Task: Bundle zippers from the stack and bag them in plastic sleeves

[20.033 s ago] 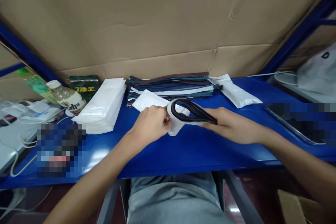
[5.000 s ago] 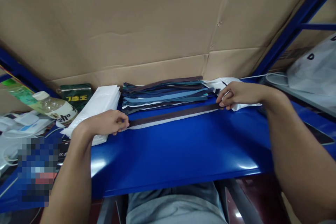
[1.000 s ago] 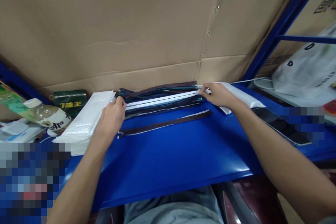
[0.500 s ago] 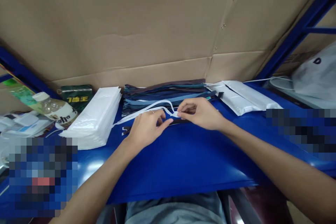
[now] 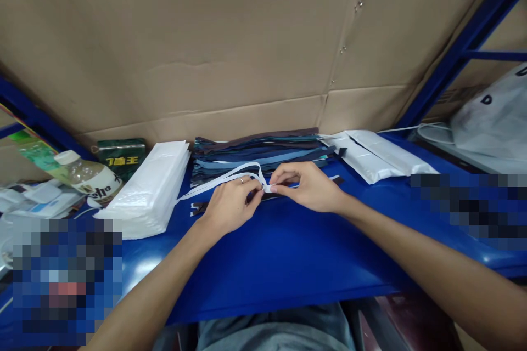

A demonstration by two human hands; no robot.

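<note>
A long white strip (image 5: pixel 222 176) loops above my hands, and both hold it at the middle of the blue table. My left hand (image 5: pixel 234 200) pinches the strip with thumb and fingertips. Close beside it, my right hand (image 5: pixel 307 186) pinches the same strip, the fingertips of the two hands nearly touching. Under the hands lies a dark brown zipper (image 5: pixel 197 208), mostly hidden by them. Just behind is a pile of dark and blue zippers (image 5: pixel 255 145).
To the left stand a stack of white packets (image 5: pixel 148 186), a bottle (image 5: pixel 88 175) and a dark green pouch (image 5: pixel 121 154). White packages (image 5: pixel 370 159) lie right of the zippers, with a plastic bag (image 5: pixel 494 115) farther right. Cardboard (image 5: pixel 230 38) rises behind.
My left thumb and fingers have closed on the white strip. My right hand has moved slightly left and down with it, and the view has shifted a little.
</note>
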